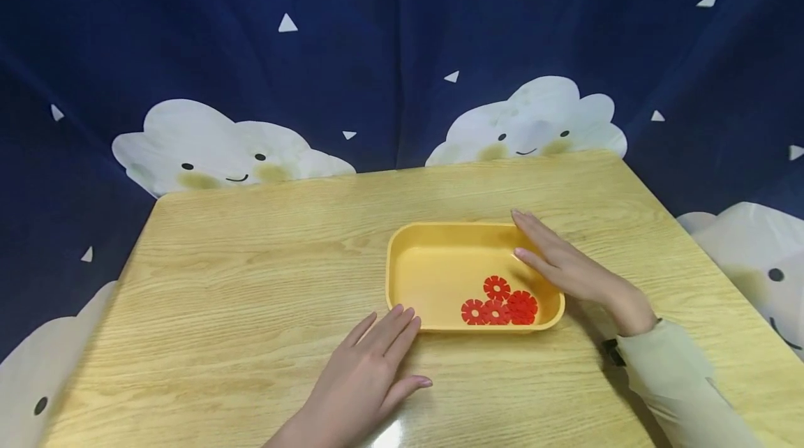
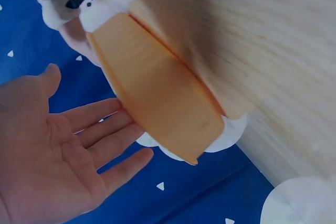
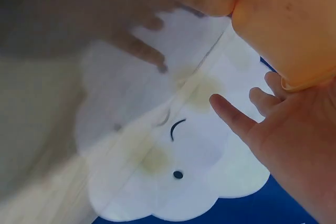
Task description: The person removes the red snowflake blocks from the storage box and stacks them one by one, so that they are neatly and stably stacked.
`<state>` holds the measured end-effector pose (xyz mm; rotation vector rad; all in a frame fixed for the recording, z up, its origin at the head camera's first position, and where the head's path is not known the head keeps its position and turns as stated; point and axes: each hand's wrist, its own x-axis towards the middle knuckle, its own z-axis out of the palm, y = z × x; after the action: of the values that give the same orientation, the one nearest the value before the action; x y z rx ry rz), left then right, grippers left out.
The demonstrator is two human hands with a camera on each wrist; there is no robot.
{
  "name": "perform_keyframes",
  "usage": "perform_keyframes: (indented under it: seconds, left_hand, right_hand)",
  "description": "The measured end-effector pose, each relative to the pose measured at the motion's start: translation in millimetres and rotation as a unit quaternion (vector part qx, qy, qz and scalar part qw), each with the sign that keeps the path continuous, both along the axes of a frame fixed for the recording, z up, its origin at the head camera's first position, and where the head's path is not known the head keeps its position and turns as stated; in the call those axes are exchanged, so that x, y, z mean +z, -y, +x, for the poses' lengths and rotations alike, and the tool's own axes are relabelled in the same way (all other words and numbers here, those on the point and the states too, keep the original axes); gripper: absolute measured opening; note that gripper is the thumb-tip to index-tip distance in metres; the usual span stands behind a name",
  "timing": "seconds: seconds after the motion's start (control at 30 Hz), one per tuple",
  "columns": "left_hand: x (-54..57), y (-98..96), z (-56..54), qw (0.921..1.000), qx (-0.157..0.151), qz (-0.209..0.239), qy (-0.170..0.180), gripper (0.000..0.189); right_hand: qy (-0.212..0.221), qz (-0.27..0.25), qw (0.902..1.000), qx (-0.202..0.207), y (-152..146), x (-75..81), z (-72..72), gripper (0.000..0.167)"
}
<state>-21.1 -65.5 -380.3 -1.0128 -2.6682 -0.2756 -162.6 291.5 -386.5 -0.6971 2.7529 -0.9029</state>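
A yellow rectangular tray (image 1: 433,273) with rounded corners sits on the wooden table. Several red notched discs (image 1: 497,287), shaped like flower or snowflake pieces, lie bunched in its front right part. My left hand (image 1: 361,371) has its fingers extended, with the fingertips at the tray's front left rim. In the left wrist view those straight fingers (image 2: 128,129) meet the rim from outside. My right hand (image 1: 574,266) lies over the right end, fingers straight along the back right rim and thumb over the inside. The right wrist view shows its palm (image 3: 299,129) against the tray's edge.
The wooden table (image 1: 251,259) spreads around the tray, with its far edge against a dark blue curtain (image 1: 377,50). White smiling clouds (image 1: 232,148) and small white triangles are printed on that cloth, which also hangs along both sides.
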Motion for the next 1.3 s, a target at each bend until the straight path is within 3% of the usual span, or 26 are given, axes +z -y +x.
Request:
perform_keyframes:
  seconds: [0.2,0.43,0.63,0.8,0.93,1.07,1.17,1.3]
  left_hand:
    - [0.3,10.8,14.8,0.9991,0.014,0.014,-0.038,0.064]
    - [2.1,18.1,22.5,0.9981,0.022,0.006,-0.057,0.066]
    - [4.8,20.9,23.7,0.9981,0.022,0.007,-0.058,0.065]
    - [14.2,22.6,16.9,0.9990,0.007,0.015,-0.042,0.056]
    - [24.9,21.1,0.8,0.9993,-0.018,0.034,0.001,0.037]
    - [32.8,10.3,-30.0,0.9943,-0.059,0.061,0.064,0.028]
    - [33.5,-5.4,-57.1,0.9867,-0.096,0.064,0.114,0.031]
    - [26.5,-30.6,-85.8,0.9751,-0.128,0.030,0.179,0.038]
  right_hand:
    - [-0.014,0.013,0.9991,0.037,20.5,-3.3,-8.7,0.065]
    - [-0.016,0.014,0.9984,0.052,32.8,-3.9,-13.0,0.064]
    - [-0.016,0.015,0.9980,0.059,39.7,-3.7,-15.7,0.064]
    - [-0.008,0.020,0.9980,0.059,42.1,-3.4,-17.1,0.064]
    - [-0.010,0.025,0.9978,0.060,42.5,-2.2,-18.1,0.065]
    - [-0.011,0.030,0.9975,0.063,43.8,-0.6,-19.9,0.064]
    - [-0.009,0.028,0.9977,0.062,43.8,0.0,-20.0,0.064]
    - [-0.006,0.025,0.9981,0.056,43.3,-0.4,-18.9,0.065]
